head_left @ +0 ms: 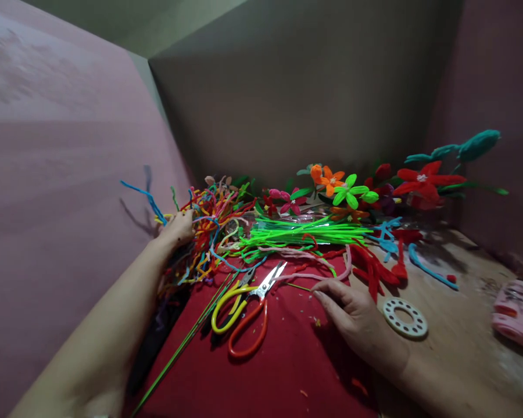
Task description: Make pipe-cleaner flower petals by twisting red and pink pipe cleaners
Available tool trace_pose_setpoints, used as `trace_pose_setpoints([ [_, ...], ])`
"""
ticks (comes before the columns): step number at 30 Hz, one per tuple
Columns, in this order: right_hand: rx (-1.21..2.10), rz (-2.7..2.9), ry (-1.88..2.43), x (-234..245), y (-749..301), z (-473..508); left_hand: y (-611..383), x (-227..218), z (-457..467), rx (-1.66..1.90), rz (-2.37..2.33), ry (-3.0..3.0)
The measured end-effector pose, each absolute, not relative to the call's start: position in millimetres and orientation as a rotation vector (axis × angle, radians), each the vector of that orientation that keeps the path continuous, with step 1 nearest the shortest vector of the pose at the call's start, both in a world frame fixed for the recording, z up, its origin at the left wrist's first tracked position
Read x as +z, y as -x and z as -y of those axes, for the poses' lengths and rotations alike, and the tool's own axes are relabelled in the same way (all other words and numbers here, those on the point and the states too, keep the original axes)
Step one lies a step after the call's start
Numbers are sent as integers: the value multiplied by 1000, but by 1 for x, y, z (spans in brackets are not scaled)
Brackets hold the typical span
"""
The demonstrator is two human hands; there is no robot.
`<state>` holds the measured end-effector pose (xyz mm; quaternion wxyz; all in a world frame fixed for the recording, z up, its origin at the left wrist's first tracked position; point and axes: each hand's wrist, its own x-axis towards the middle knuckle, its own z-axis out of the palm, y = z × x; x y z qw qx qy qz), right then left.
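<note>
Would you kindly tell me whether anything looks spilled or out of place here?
Small scraps litter the red surface near the right hand, looking like spilled trimmings, and the scissors lie across the pliers with blades parted, which seems untidy.

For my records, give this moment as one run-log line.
left hand: at tangled multicoloured fuzzy stems | right hand: pinching thin yellowish stick | centre: metal scissors with yellow and red handles on red surface

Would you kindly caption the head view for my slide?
Left hand at tangled pipe cleaners, right hand near open scissors.
</note>
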<state>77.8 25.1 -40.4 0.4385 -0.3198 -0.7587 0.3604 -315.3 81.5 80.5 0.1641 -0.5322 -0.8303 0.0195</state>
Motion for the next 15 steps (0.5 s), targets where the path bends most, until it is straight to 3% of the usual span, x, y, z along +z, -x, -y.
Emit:
trace_pose_setpoints([
  [8,872,1874,784,-41,-78,-25,335,80,-82,-464,2581,1686],
  [15,908,1868,788,-40,-78,-25,323,111,-82,-829,2563,1581],
])
